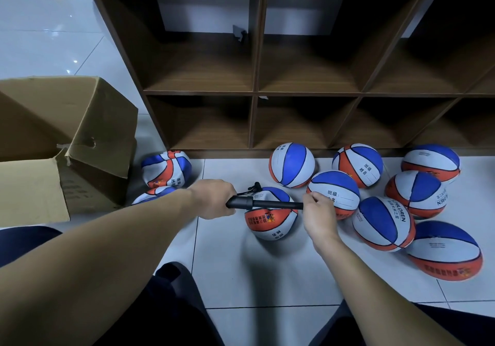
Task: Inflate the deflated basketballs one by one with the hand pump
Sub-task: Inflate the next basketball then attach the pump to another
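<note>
A: While the person sat on the tiled floor (227, 270), what did each hand have hold of?

B: The left hand (214, 199) was curled round the thick end of the black hand pump (265, 203), and the right hand (318, 215) pinched the thin end with its fingertips (316, 198). The pump lay level between the two grips.

A: And the ball being worked on?

B: A red, white and blue basketball (270, 222) sat on the floor just under the pump, between the two sets of fingers. A short black hose (253, 189) curved from beside the left knuckles over the ball's top.

A: Where were the others?

B: Seven round balls (383, 227) crowded beyond and beside the right fingers, the nearest touching them or just behind; I could not tell which. Two crumpled, flat balls (166, 169) lay past the left wrist, against an open cardboard box (67, 144).

A: Anything further off?

B: A brown wooden shelf unit (254, 91) stood beyond both hands.
</note>
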`<state>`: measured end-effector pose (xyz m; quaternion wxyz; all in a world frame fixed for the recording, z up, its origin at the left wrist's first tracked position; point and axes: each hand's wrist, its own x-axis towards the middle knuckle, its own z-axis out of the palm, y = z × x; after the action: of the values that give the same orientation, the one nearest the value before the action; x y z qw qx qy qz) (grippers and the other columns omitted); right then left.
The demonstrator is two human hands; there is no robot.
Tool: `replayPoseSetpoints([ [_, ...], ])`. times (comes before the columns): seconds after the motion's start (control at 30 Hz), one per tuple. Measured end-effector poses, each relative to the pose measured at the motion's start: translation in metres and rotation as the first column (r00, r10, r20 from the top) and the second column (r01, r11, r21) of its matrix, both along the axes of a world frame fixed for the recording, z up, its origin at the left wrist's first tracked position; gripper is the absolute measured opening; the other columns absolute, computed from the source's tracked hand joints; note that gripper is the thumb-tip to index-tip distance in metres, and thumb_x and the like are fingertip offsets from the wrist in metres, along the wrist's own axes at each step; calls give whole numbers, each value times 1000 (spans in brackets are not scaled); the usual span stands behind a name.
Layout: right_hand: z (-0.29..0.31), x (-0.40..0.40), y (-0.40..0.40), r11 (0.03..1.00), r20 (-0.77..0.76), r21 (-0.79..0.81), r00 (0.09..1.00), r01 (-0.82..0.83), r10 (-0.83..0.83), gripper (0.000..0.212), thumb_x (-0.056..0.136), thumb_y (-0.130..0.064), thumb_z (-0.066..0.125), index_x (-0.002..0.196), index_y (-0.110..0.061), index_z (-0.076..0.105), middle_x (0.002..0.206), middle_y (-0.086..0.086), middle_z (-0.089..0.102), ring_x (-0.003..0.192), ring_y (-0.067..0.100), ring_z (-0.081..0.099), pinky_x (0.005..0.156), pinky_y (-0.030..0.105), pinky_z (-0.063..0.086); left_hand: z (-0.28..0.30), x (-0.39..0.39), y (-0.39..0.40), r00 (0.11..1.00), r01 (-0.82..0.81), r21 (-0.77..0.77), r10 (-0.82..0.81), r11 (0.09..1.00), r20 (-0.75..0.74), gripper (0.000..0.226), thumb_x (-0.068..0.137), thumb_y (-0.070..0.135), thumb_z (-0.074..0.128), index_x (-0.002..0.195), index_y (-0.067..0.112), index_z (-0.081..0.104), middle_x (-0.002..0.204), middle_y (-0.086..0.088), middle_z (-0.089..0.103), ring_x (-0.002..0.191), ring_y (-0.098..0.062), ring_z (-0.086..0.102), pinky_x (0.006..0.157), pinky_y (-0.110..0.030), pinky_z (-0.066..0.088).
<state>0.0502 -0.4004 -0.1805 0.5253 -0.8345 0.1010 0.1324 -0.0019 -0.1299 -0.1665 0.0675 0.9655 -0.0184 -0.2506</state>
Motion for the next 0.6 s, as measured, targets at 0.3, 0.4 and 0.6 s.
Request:
replayPoseSetpoints([
  [0.3, 2, -20, 36, 998, 105, -57, 994, 20, -14, 26, 98, -15, 50, 73, -7, 51, 71, 3, 56, 68, 22, 47, 67, 41, 43, 4, -5, -32, 997, -49, -28, 50, 998, 52, 22, 97, 39, 56, 87, 20, 61, 77, 4, 59, 79, -31, 62, 65, -33, 43],
  [0.4, -2, -23, 41, 998, 101, -58, 995, 4, 2, 25, 98, -16, 50, 77, -3, 51, 73, 7, 56, 70, 25, 47, 67, 44, 44, 1, -8, -43, 997, -56, -46, 58, 997, 51, 21, 97, 37, 57, 86, 19, 61, 77, 2, 59, 78, -31, 62, 61, -33, 40],
  [0.6, -7, -31, 53, 995, 105, -66, 991, -80, 87, 25, 99, -20, 51, 76, -10, 53, 76, 4, 59, 74, 25, 53, 69, 43, 46, 7, -4, -51, 998, -21, -62, 26, 998, 65, 25, 98, 39, 58, 83, 19, 60, 78, 1, 60, 76, -30, 61, 59, -34, 38],
])
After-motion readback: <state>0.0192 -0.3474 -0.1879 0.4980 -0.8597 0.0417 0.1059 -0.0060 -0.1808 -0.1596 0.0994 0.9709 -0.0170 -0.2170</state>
